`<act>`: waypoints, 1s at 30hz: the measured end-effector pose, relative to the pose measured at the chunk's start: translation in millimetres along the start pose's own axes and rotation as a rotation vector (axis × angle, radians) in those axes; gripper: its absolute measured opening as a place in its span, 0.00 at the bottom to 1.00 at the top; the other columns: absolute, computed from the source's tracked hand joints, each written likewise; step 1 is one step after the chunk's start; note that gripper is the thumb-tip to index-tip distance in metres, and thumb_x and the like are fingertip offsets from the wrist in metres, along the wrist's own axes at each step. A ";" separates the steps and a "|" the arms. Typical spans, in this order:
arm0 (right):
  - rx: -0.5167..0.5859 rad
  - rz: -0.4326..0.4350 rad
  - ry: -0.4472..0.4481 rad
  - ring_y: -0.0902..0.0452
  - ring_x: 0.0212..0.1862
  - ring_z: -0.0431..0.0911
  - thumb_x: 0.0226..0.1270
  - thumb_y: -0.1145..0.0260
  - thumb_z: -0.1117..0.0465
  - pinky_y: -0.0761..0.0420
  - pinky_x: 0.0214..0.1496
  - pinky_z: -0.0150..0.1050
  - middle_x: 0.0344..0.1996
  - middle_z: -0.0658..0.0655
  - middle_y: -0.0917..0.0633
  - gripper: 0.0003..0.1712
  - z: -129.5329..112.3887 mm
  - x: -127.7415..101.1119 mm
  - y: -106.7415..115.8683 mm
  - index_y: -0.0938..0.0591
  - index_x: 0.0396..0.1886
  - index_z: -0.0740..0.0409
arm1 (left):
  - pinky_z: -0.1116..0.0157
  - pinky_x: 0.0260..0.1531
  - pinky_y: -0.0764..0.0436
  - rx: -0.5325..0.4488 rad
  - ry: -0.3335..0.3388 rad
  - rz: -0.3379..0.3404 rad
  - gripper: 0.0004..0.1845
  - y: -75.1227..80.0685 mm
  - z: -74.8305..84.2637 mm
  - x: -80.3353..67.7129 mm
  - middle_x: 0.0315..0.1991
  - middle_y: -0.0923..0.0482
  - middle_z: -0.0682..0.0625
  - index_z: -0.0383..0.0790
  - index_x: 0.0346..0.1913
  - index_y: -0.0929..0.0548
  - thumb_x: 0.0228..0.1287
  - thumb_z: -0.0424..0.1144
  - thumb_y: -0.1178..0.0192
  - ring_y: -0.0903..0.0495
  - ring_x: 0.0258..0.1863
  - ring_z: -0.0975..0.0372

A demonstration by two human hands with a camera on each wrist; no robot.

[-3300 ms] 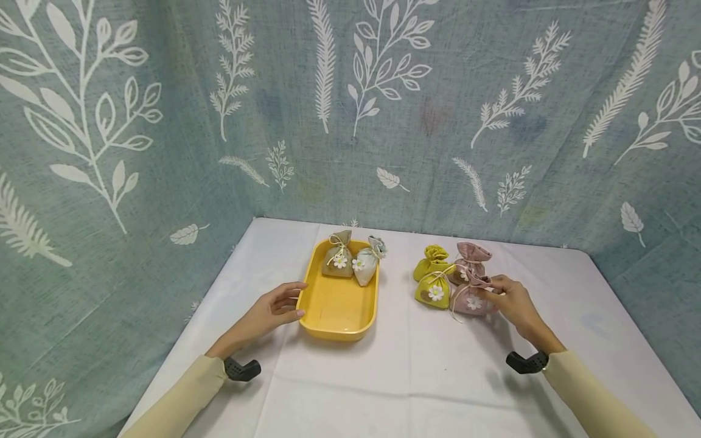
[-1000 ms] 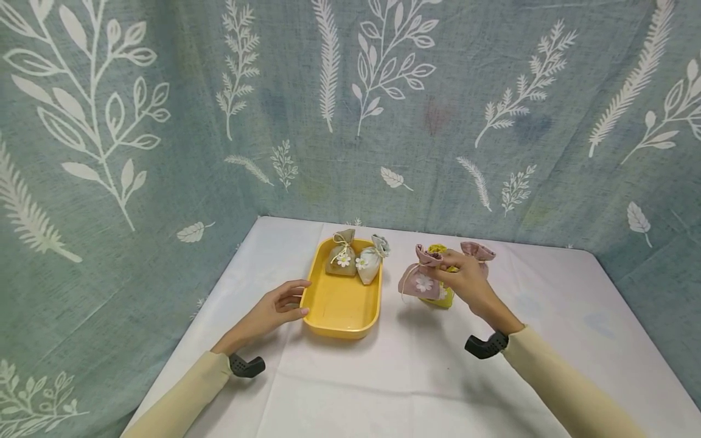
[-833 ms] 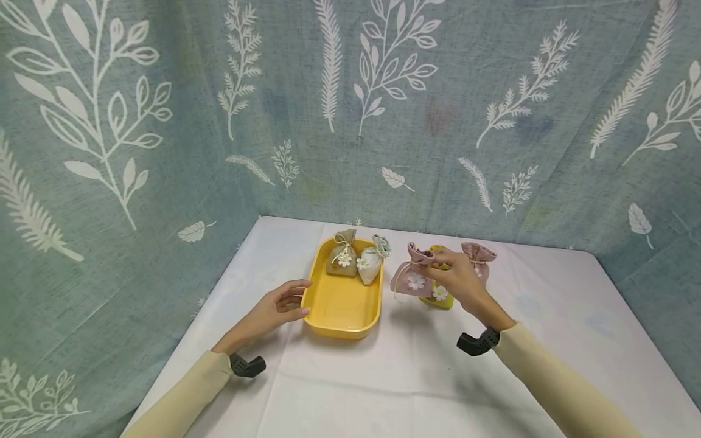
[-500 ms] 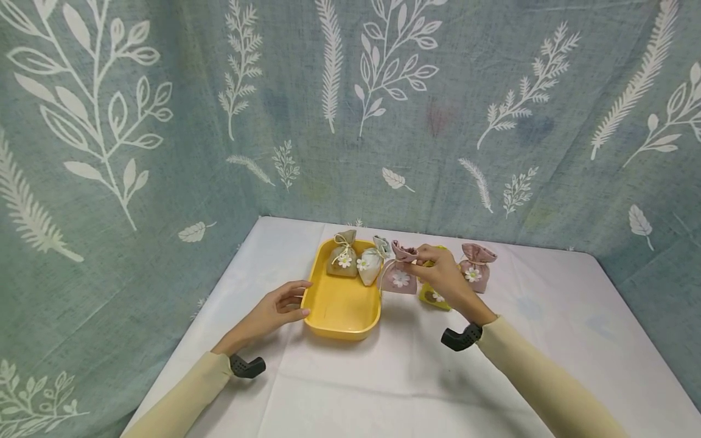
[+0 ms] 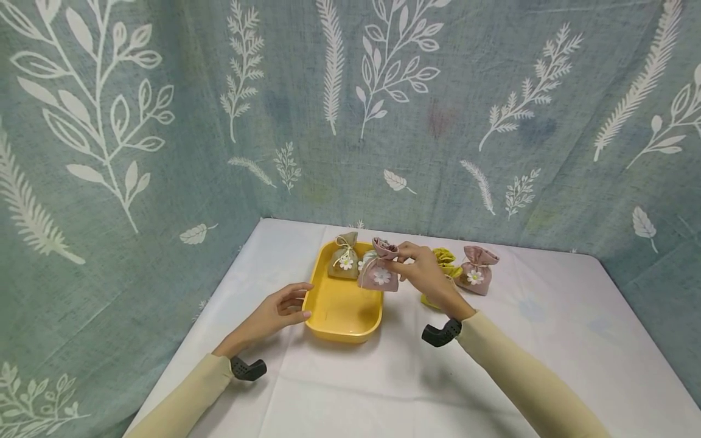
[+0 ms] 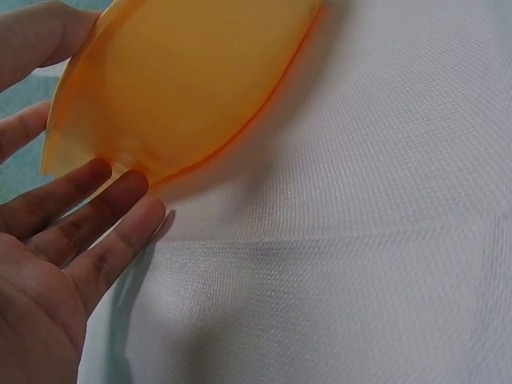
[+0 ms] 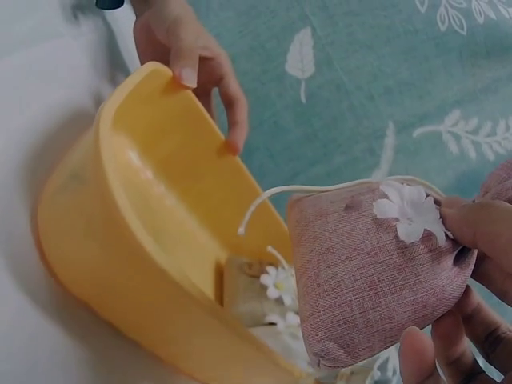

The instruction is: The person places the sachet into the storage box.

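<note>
Right hand (image 5: 424, 277) pinches pink pouch (image 5: 378, 275) above yellow tray (image 5: 338, 310) at its 2 o'clock edge, left hand (image 5: 271, 313) relaxed, fingers touching tray's 9 o'clock rim.

Right hand (image 5: 423, 275) pinching a pink pouch (image 5: 378, 274) by its neck above the yellow tray (image 5: 339, 316). Left hand (image 5: 274, 313) touching the tray's left rim. Brown pouch (image 5: 344, 264) inside; green pouch (image 5: 445, 267) and second pink pouch (image 5: 476, 277) on the white tablecloth (image 5: 383, 377).
</note>
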State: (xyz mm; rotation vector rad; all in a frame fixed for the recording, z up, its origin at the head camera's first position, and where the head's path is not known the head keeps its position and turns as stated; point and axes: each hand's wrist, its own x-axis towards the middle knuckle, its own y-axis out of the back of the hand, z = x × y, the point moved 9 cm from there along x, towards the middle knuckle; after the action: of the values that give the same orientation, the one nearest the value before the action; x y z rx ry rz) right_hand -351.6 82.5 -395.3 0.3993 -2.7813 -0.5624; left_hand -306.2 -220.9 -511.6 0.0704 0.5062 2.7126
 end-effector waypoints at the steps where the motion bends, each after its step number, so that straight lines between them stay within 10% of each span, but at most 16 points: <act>1: 0.005 -0.001 -0.005 0.25 0.43 0.49 0.67 0.25 0.55 0.17 0.35 0.45 0.38 0.52 0.16 0.07 -0.2 1.2 -1.9 0.08 0.38 0.52 | 0.55 0.65 0.23 -0.002 0.001 0.000 0.35 0.0 -0.3 -0.3 0.69 0.28 0.42 0.52 0.75 0.31 0.68 0.43 0.29 0.24 0.64 0.51; 18: 0.056 -0.063 -0.028 0.23 0.59 0.54 0.64 0.22 0.55 0.20 0.53 0.50 0.39 0.52 0.13 0.07 6.4 26.2 -45.6 0.07 0.35 0.53 | 0.55 0.65 0.23 -0.032 -0.029 -0.015 0.35 0.4 0.6 -2.0 0.69 0.28 0.39 0.53 0.74 0.30 0.67 0.45 0.29 0.24 0.64 0.48; 25: -0.016 -0.076 -0.046 0.27 0.38 0.49 0.63 0.22 0.55 0.23 0.34 0.40 0.31 0.54 0.20 0.13 10.8 32.3 -59.2 0.12 0.24 0.55 | 0.59 0.64 0.22 -0.033 -0.041 -0.014 0.36 -0.1 2.4 -0.5 0.69 0.28 0.39 0.48 0.75 0.31 0.68 0.44 0.29 0.24 0.64 0.48; 30: -0.027 -0.092 -0.050 0.20 0.32 0.61 0.64 0.22 0.55 0.15 0.47 0.49 0.24 0.57 0.17 0.12 12.7 36.2 -67.4 0.12 0.24 0.56 | 0.57 0.64 0.23 -0.038 -0.027 -0.011 0.37 -0.8 1.1 -1.2 0.69 0.28 0.41 0.48 0.76 0.32 0.67 0.45 0.28 0.24 0.64 0.49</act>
State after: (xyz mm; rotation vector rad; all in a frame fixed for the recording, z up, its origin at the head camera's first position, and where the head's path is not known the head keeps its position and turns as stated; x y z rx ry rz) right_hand -374.8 15.5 -426.7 0.5168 -2.8108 -0.6395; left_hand -304.7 -220.2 -510.9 0.0938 0.4456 2.7057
